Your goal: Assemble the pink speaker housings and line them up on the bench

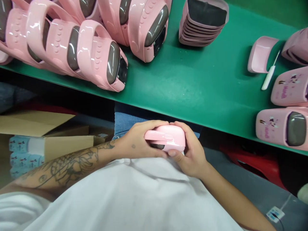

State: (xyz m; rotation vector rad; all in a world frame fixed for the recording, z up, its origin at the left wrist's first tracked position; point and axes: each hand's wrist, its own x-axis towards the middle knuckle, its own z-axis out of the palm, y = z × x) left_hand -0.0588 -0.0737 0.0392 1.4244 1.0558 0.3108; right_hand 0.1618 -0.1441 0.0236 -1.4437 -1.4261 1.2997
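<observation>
Both of my hands grip one pink plastic case (166, 137) close to my body, below the near edge of the green table (192, 86). My left hand (137, 141) wraps the case's left end, fingers curled over its top. My right hand (190, 150) holds the right end, thumb pressed under its lower edge. A dark window shows on the case's underside.
Several pink cases with dark windows (101, 57) lie in a row at the table's far left. A stack of pink lids (202, 22) stands at the back. A loose lid (261, 54), a white tool (269, 75) and more printed cases (281, 128) lie right. Cardboard boxes (48, 134) sit lower left.
</observation>
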